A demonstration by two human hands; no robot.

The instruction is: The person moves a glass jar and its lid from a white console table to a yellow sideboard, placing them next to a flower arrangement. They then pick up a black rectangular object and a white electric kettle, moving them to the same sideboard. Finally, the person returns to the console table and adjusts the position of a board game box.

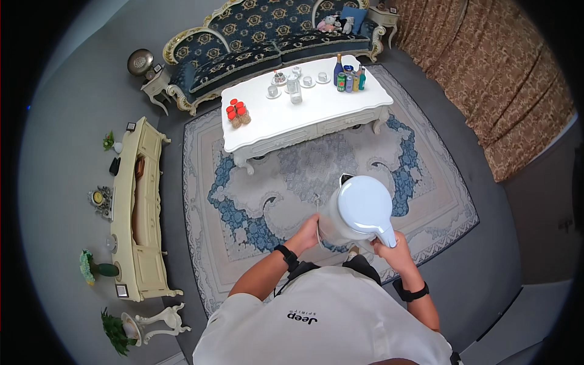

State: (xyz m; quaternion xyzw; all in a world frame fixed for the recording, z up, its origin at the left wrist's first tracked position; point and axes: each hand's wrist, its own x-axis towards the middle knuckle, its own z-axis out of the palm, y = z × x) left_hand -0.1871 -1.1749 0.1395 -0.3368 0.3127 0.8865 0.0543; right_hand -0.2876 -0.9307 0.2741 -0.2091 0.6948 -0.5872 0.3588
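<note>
Before my body I carry a kettle (365, 203) with a pale blue lid, a dark spout opening and a clear-looking body. My right hand (394, 251) is closed around its pale blue handle at the lower right. On the other side, my left hand (308, 235) grips a thin white-edged piece (318, 235) low beside the kettle's body. Whether that piece is the kettle's base is hard to tell, since the body and my fingers hide most of it. The kettle is over the patterned rug (292, 214), apart from the table.
A white coffee table (273, 123) ahead holds red-lidded jars (237, 112), a glass pitcher (294, 89), cups on saucers (308, 81), and bottles and cans (349, 80). Behind it stands a blue sofa (246, 59). A cream sideboard (148, 219) lines the left; brown curtains (483, 77) hang right.
</note>
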